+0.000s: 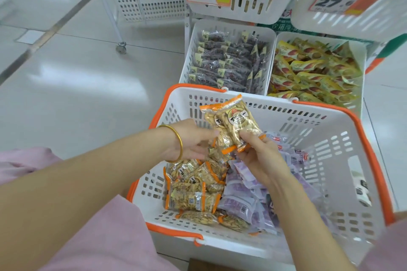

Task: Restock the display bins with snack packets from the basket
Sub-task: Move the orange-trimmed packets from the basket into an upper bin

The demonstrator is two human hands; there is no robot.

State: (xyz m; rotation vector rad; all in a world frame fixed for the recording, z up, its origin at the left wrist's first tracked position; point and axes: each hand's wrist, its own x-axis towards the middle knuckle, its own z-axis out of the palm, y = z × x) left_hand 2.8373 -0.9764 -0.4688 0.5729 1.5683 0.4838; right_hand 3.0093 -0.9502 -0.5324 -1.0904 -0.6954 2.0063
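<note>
Stacking comes first at this step: a small bunch of seed packets (233, 121) is being squared up above the basket (326, 152) before it goes to a bin. To do it well, line up the orange ends so the bunch sits flat, grip it near the bottom seam where the film is stiffest, and take only as many as one hand can carry without the slick wrappers sliding apart.

The left hand (191, 141), with a bangle (178, 142) at the wrist, has its fingers curled round the lower left of the bunch. The right hand (257, 156) pinches the bottom end of the front packet between thumb and fingertips, tilting it upright against the one behind. Both hold the bunch in the air, clear of the basket's contents.

More packets of the same kind (193, 191) lie in the basket's left half, with purple packets (242, 200) beside them on the right.

Ahead on the floor, the dark bin (189, 55) and the yellow bin (362, 61) hold other snacks, so these probably belong elsewhere, perhaps in the upper bin (253, 11); its contents are too hidden to tell.
</note>
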